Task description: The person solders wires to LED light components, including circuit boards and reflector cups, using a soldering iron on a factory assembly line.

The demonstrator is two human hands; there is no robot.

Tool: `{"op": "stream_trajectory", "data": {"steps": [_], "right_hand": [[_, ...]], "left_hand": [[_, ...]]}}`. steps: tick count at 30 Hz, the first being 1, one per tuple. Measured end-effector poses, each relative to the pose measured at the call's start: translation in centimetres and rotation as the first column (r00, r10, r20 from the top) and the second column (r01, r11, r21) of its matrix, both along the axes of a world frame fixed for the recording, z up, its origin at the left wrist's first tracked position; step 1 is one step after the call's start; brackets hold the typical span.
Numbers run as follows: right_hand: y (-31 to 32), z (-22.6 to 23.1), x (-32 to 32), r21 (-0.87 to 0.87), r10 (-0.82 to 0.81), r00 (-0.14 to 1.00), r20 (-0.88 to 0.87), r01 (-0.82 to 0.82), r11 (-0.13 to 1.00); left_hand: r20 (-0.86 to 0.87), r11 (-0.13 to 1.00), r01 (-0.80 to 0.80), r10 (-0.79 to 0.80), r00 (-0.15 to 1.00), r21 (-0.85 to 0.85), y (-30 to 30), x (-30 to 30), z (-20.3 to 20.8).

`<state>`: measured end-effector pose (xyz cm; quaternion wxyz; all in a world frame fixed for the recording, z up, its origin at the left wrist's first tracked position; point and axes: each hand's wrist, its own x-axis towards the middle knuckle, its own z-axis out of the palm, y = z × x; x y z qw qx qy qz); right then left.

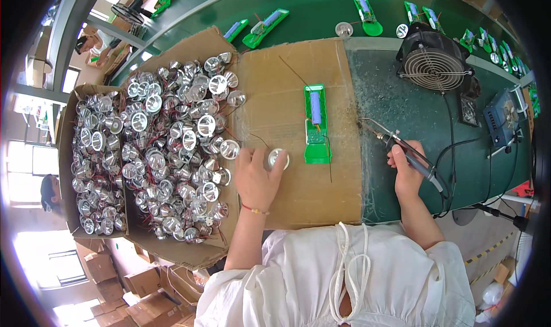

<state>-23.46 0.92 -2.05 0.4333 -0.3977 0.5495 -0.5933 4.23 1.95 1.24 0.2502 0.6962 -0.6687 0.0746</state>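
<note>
Silver lamp cup [275,158] is sitting at the left hand [256,180], thumb over it, pinch unclear; the right hand [407,175] is gripping a soldering iron [426,168]. Wiring is apparently starting, probably calling for the cup beside the green case [317,153].

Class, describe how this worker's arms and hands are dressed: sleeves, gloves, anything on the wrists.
The left hand and right hand wear no gloves. A thin red bracelet with a small gold-coloured ornament circles the left wrist; none shows on the right. The loose white sleeves leave both forearms uncovered.
</note>
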Motion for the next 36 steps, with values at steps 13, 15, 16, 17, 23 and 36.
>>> {"op": "stream_trajectory", "data": {"steps": [13,15,16,17,23,36], "right_hand": [[0.3,0.0,0.1,-0.032,0.011,1.0,-0.013,-0.012,0.999],[0.6,0.2,0.1,-0.03,0.016,1.0,-0.015,-0.016,0.999],[0.8,0.3,0.1,-0.028,0.028,1.0,-0.014,-0.029,0.999],[1.0,0.5,0.3,-0.087,0.066,0.997,-0.04,-0.07,0.994],[1.7,1.5,2.0,-0.146,0.262,0.915,-0.308,-0.317,0.937],[1.4,0.5,3.2,-0.102,0.285,0.923,-0.259,-0.32,0.942]], "left_hand": [[-0.549,0.885,0.183,0.095,0.83,0.429,-4.2,0.1,1.1],[-0.713,0.89,0.257,0.103,0.693,0.378,-3.3,-0.2,1.1],[-0.763,0.884,0.272,0.133,0.632,0.38,-2.7,-0.5,1.1],[-0.807,0.879,0.287,0.165,0.567,0.381,-2.1,-0.9,1.0],[-0.801,0.906,0.255,0.134,0.583,0.337,-1.3,-3.0,-0.6],[-0.633,0.921,0.323,-0.118,0.765,0.219,-1.8,-3.5,-1.0]]}}
